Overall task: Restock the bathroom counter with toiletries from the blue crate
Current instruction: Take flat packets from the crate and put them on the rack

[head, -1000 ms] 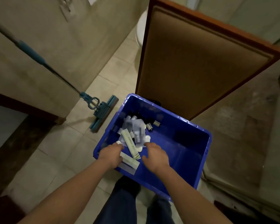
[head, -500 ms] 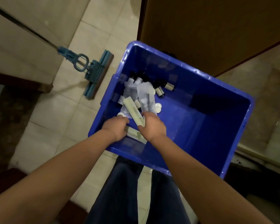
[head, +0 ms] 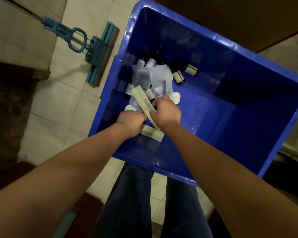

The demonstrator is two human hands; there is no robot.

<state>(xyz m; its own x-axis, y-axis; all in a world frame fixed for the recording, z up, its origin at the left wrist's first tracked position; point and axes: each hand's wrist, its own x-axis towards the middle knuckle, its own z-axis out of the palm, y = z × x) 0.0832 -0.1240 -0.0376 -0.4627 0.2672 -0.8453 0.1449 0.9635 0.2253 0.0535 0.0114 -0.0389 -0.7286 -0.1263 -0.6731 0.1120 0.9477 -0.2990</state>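
A blue crate (head: 248,54) stands on the tiled floor in front of my legs. Its left half holds several small dark bottles (head: 178,75), clear sachets (head: 160,79), round white discs (head: 176,97) and long pale packets. My right hand (head: 165,111) grips one long pale packet (head: 141,97) that slants up to the left. My left hand (head: 132,120) is curled over a second pale packet (head: 151,133) lying flat near the crate's near wall; its fingers are hidden from me.
A teal sponge mop (head: 100,54) leans on the floor left of the crate. A brown wooden door (head: 248,18) stands behind the crate. A dark threshold (head: 7,100) runs along the left. The crate's right half is bare blue plastic.
The camera has tilted down and closer over the crate. My right hand moved left onto the slanted pale packet and now grips it; my left hand stays over the flat packet.
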